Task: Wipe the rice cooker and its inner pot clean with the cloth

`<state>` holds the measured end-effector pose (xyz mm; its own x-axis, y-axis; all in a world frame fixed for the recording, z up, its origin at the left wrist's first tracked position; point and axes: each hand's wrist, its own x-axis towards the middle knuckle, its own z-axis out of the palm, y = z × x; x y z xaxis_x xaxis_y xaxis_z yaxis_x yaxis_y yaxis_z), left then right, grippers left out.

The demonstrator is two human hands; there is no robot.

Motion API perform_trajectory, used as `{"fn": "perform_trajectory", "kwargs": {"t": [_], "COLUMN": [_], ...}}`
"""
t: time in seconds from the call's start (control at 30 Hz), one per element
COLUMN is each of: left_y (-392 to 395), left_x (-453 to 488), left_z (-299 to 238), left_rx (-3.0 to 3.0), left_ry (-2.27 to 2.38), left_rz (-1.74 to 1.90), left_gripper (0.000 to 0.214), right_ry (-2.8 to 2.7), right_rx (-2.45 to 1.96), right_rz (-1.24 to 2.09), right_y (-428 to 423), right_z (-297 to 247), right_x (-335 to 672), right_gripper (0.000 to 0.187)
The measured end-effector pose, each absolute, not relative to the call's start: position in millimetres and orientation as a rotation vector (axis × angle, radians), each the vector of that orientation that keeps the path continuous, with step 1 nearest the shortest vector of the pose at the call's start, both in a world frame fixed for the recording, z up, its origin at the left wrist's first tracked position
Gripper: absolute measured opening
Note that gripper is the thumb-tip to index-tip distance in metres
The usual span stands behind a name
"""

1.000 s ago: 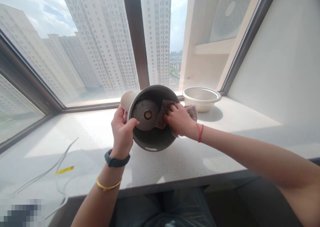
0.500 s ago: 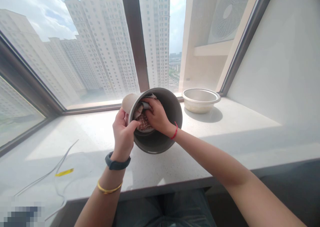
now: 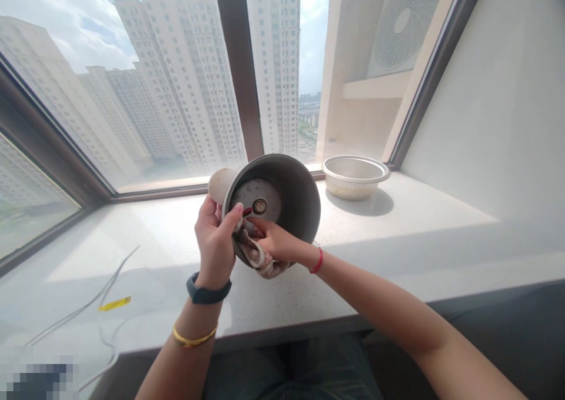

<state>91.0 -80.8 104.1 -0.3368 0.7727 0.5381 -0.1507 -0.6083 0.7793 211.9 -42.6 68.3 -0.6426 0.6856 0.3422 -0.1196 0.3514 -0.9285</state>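
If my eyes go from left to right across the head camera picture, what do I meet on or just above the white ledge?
Yellow strip → left hand → grey pot → pale bowl.

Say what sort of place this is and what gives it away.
Likely a high-floor apartment, at a window bay: tower blocks stand outside the glass, a wide white ledge runs beneath the panes, and a fan unit sits outside.
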Motion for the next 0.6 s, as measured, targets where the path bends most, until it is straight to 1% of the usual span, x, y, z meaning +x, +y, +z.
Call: {"fn": "perform_trajectory", "kwargs": {"t": [0.07, 0.17, 0.23, 0.3, 0.37, 0.47, 0.53, 0.6], "left_y": [-81.3, -82.3, -82.8, -82.8, -82.5, -82.2, -82.2, -82.1], "left_x": [89.6, 88.6, 88.6, 88.7, 88.4, 87.4, 87.1, 87.7], "left_z": [103.9, 103.5, 103.3, 103.4, 103.5, 102.7, 101.6, 100.4], "left_rx": [1.282, 1.272, 1.263, 1.25, 1.232, 1.216, 1.215, 1.216], "left_ry": [0.816, 0.795, 0.811, 0.828, 0.846, 0.885, 0.885, 0.873], "left_rz": [1.995, 1.983, 1.969, 1.964, 1.971, 1.983, 1.989, 1.996], "left_gripper": [0.034, 0.033, 0.034, 0.035, 0.036, 0.039, 0.043, 0.045], "right_ry": [-2.237, -2.67, -2.736, -2.694, -2.622, -2.466, -2.291, -2.105], "right_rx": [-0.697, -1.093, -1.262, -1.396, -1.498, -1.525, -1.505, -1.47], "right_rz": [1.124, 0.476, 0.072, -0.178, -0.309, -0.415, -0.422, -0.329], "right_y": [-38.9, -37.9, -40.8, -44.2, -44.9, -38.3, -30.2, -22.0], "right_z": [70.0, 76.1, 80.5, 84.9, 90.0, 99.6, 106.2, 110.1], "right_x": [230.7, 253.7, 262.3, 266.4, 268.3, 269.8, 267.7, 260.2], "right_gripper": [0.041, 0.035, 0.03, 0.026, 0.026, 0.034, 0.039, 0.042]}}
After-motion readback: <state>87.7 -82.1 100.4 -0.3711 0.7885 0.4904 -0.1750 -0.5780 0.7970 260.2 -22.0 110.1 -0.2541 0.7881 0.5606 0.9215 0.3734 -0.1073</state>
